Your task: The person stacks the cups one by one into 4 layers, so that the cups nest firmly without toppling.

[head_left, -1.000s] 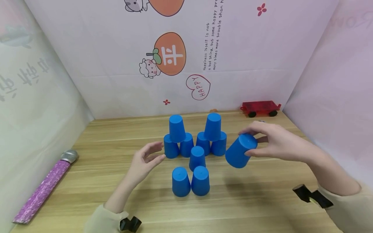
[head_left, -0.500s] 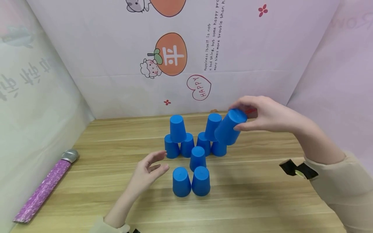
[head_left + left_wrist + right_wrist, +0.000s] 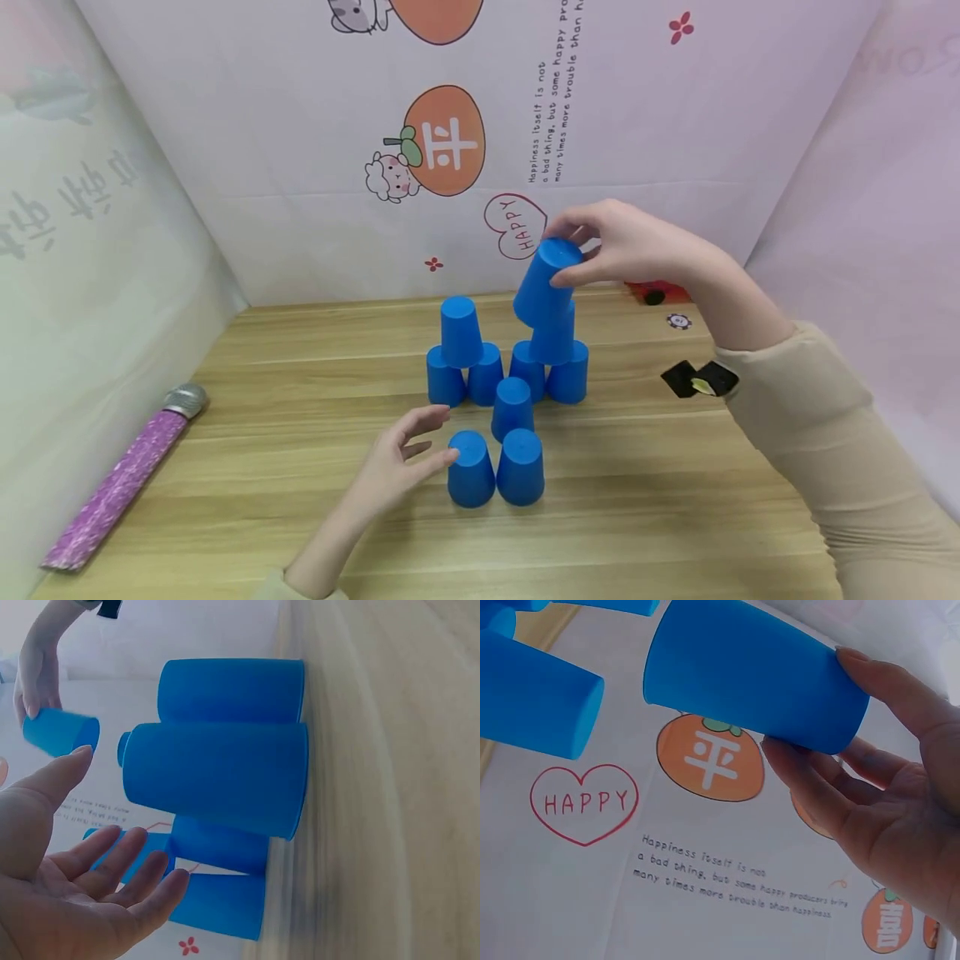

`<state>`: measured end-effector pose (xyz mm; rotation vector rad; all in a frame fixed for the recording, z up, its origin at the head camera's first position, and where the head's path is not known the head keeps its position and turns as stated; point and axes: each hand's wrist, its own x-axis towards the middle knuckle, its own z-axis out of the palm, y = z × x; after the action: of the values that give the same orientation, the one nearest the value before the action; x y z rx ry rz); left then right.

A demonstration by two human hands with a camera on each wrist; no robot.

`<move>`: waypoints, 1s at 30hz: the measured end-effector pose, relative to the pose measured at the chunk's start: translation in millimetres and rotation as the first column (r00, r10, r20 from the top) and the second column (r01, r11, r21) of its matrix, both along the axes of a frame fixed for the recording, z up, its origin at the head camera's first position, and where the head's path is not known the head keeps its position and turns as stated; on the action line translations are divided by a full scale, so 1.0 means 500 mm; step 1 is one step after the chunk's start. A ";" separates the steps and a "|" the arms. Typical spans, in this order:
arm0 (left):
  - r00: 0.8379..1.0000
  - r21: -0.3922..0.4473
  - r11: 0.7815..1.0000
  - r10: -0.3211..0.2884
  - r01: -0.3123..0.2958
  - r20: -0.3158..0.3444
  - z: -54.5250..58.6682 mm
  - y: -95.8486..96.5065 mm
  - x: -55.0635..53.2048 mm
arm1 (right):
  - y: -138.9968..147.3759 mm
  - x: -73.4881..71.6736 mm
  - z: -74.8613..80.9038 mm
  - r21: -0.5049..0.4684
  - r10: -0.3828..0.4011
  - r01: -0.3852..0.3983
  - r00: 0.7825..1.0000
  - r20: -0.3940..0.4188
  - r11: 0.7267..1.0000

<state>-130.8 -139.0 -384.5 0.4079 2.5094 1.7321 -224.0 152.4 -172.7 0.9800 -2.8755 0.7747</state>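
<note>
My right hand pinches an upside-down blue cup near its base, thumb on one side and fingers on the other. It is tilted and overlaps the top cup of the back right stack in the head view; the right wrist view shows the held cup up in the air. My left hand is relaxed, its thumb tip right at the front left cup. Beside that cup stands the front right cup, with another cup just behind them. At the back left one cup sits across two more.
A purple glitter microphone lies at the left of the wooden table. A red toy wagon, partly hidden by my right arm, and a small round chip are at the back right. A printed cloth hangs behind.
My right hand has lifted its cup up and leftward, from beside the back right stack to over its top. My left hand has shifted slightly right and nearer the front left cup.
</note>
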 end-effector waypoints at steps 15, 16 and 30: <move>0.994 0.008 0.996 -0.087 0.087 0.065 -0.020 0.024 0.006 | -0.077 -0.095 -0.038 0.083 -0.022 0.015 0.997 0.079 0.996; 0.994 0.011 0.996 -0.094 0.094 0.061 -0.021 0.025 0.007 | -0.081 -0.099 -0.042 0.085 -0.018 0.011 0.997 0.081 0.996; 0.994 0.016 0.997 -0.077 0.076 0.074 -0.028 0.030 0.006 | -0.117 -0.120 -0.106 0.200 0.027 -0.053 0.991 0.129 0.978</move>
<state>-127.7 -123.8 -398.7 0.4260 2.3989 1.7043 -284.0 93.7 -225.9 1.0472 -3.1029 0.5715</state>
